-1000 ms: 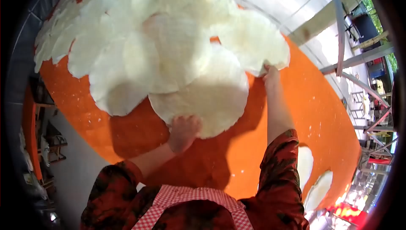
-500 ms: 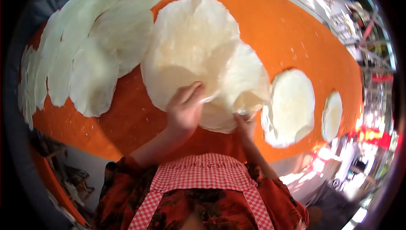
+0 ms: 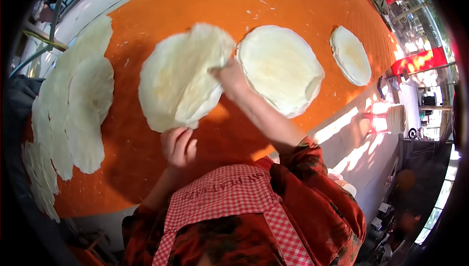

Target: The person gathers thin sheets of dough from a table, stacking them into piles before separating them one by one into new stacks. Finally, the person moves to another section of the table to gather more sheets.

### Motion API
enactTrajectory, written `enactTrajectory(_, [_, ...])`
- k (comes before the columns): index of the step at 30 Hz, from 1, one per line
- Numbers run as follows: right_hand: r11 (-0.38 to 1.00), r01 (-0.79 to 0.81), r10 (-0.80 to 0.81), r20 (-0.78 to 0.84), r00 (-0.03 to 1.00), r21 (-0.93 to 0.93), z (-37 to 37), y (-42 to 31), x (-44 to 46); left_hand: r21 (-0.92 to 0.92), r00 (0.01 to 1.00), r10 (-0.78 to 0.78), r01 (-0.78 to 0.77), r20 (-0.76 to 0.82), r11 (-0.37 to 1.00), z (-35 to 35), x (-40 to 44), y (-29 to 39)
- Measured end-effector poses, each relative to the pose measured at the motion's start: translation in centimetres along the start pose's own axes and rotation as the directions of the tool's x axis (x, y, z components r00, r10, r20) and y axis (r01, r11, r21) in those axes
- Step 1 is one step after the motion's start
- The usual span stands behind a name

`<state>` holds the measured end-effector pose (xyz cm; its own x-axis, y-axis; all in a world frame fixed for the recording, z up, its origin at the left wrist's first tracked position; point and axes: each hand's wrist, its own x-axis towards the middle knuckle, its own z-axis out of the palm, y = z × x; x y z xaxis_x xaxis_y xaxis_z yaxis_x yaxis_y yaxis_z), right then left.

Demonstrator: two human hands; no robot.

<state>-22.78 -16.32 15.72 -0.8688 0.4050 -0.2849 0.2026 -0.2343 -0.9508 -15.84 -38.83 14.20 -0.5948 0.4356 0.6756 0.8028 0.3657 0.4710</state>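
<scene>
1. Here's the thin, cream-coloured round sheet [image 3: 167, 75], dough-like, over the bright orange tabletop [image 3: 273, 7], between overlapping pale sheets [image 3: 87, 101] and a neat round cream stack [image 3: 279, 68].
2. Right hand [image 3: 233, 79] looks pinched on its folded right side; left hand [image 3: 179, 147] curls at the near edge, grip impossible to tell.
3. Light and floppy, I'd judge, likely to tear: flat fingertips, two spread rim holds, no hard tugging!

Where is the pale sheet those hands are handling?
In the head view, the pale sheet lies left of centre over the orange table, the left hand at its near edge, the right hand at its right, a round stack beyond.
</scene>
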Motion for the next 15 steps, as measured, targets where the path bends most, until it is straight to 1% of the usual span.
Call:
enactTrajectory(1, [0.999, 0.025, -0.028, 0.066, 0.997, 0.035, -2.2, -2.7, -0.2, -0.059, 1.000, -0.011, 0.010, -0.019, 0.998, -0.1, -0.2, 0.8])
enactTrajectory(2, [0.998, 0.040, -0.042, 0.033, 0.999, 0.043, -4.8, -4.5, -0.8, -0.113, 0.999, -0.027, 0.022, -0.042, 0.993, 0.3, -0.3, 1.9])
enactTrajectory(3, [0.997, 0.053, -0.053, 0.009, 0.999, 0.048, -7.9, -5.9, -1.4, -0.223, 0.979, -0.194, 0.203, 0.061, 0.953, 1.1, -0.5, 3.2])
enactTrajectory(4, [0.995, 0.073, -0.072, -0.008, 0.997, 0.070, -11.3, -6.8, -2.2, -0.307, 0.923, -0.346, 0.383, 0.171, 0.871, 2.4, -0.7, 4.3])
enactTrajectory(5, [0.992, 0.091, -0.089, -0.021, 0.996, 0.092, -14.9, -7.4, -3.0, -0.366, 0.833, -0.474, 0.552, 0.286, 0.749, 3.8, -1.1, 5.4])
enactTrajectory(6, [0.981, 0.115, -0.106, -0.065, 0.992, 0.154, -18.3, -7.0, -3.7, -0.502, 0.694, -0.586, 0.714, 0.418, 0.488, 5.9, -1.4, 6.2])
enactTrajectory(7, [0.966, 0.141, -0.118, -0.113, 0.987, 0.216, -21.8, -5.8, -4.0, -0.522, 0.610, -0.615, 0.779, 0.499, 0.349, 7.7, -0.6, 7.6])
enactTrajectory(8, [0.962, 0.136, -0.104, -0.141, 0.985, 0.235, -25.4, -3.8, -3.9, -0.559, 0.518, -0.629, 0.815, 0.579, 0.156, 10.2, -0.6, 8.2])
enactTrajectory(9, [0.959, 0.126, -0.085, -0.167, 0.982, 0.253, -28.6, -1.2, -3.7, -0.549, 0.468, -0.638, 0.832, 0.612, 0.083, 12.3, 0.2, 9.4])
enactTrajectory(11, [0.994, -0.047, 0.072, -0.279, 0.958, 0.097, -34.0, 3.9, -3.8, -0.521, 0.361, -0.641, 0.850, 0.677, -0.071, 16.3, 1.8, 12.1])
enactTrajectory(13, [0.950, -0.214, 0.263, -0.211, 0.941, 0.227, -38.0, 7.9, -3.7, -0.525, 0.318, -0.666, 0.841, 0.674, -0.129, 20.0, 1.7, 13.4])
enactTrajectory(14, [0.912, -0.299, 0.353, -0.168, 0.920, 0.281, -39.4, 8.8, -3.4, -0.530, 0.298, -0.679, 0.833, 0.671, -0.159, 21.6, 1.6, 13.7])
enactTrajectory(15, [0.907, -0.346, 0.382, -0.126, 0.915, 0.241, -39.9, 7.8, -3.5, -0.551, 0.303, -0.729, 0.826, 0.614, -0.121, 22.9, 1.6, 14.1])
